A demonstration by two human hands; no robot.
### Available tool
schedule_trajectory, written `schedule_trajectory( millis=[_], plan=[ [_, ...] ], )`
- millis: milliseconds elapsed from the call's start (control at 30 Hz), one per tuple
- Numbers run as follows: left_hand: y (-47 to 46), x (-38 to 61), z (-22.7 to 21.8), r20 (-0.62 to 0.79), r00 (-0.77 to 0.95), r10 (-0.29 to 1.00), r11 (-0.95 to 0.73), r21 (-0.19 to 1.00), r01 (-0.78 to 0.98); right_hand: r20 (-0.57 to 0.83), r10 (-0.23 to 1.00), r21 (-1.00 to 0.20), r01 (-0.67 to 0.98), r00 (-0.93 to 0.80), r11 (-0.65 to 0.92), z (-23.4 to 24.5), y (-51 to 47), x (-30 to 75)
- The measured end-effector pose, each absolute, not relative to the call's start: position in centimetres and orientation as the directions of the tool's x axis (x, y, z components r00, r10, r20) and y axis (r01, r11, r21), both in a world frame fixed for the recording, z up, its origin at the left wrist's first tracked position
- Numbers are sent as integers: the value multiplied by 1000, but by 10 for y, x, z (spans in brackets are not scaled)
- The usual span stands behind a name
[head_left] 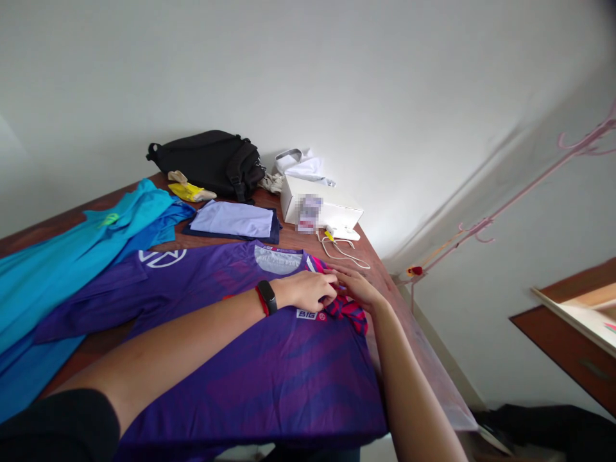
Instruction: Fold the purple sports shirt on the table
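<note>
A purple sports jersey [269,366] lies spread flat on the brown table [380,269]. My left hand [308,290], with a black band and a red cord on the wrist, is closed in a pinch on the jersey's right sleeve near the shoulder. My right hand [357,287] lies beside it with fingers mostly flat, pressing on the same pink-and-dark striped sleeve [347,309]. Both hands meet at the sleeve close to the table's right edge.
Teal and blue shirts [72,256] lie at the left. A folded pale garment [233,219] sits behind the jersey, a black bag [212,160] at the back, a white box [317,208] and white cable [344,251] at right. A pink rack [520,192] leans on the wall.
</note>
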State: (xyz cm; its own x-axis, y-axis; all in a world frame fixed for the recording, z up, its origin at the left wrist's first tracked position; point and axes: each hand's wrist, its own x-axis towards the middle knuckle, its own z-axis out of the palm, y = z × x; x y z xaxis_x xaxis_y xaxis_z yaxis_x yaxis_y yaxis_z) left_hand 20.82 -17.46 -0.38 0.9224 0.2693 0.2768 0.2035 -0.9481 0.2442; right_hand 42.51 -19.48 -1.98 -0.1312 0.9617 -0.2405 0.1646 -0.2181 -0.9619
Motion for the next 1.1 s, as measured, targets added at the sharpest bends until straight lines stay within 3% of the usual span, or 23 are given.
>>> schedule_trajectory(
  millis=[200, 400, 567, 733, 867, 1100],
  plan=[
    [-170, 206, -1, 151, 950, 274, -923, 320, 215, -251, 959, -965, 111, -129, -238, -18, -196, 424],
    [-170, 201, 4, 117, 942, 314, -919, 289, 270, -256, 960, -960, 143, -113, -239, -12, -198, 421],
    [-166, 200, 11, 124, 955, 268, -927, 305, 220, -257, 957, -962, 134, -135, -239, -16, -197, 424],
    [-157, 202, 18, 237, 930, 281, -931, 304, 204, -179, 976, -973, 168, -122, -157, -14, -197, 421],
    [-153, 204, 21, 365, 879, 306, -911, 381, 159, -59, 990, -961, 274, -124, -23, -4, -201, 414],
    [-153, 209, 17, 435, 803, 409, -794, 602, 78, -123, 974, -934, 354, -189, -49, -3, -205, 412]
  ],
)
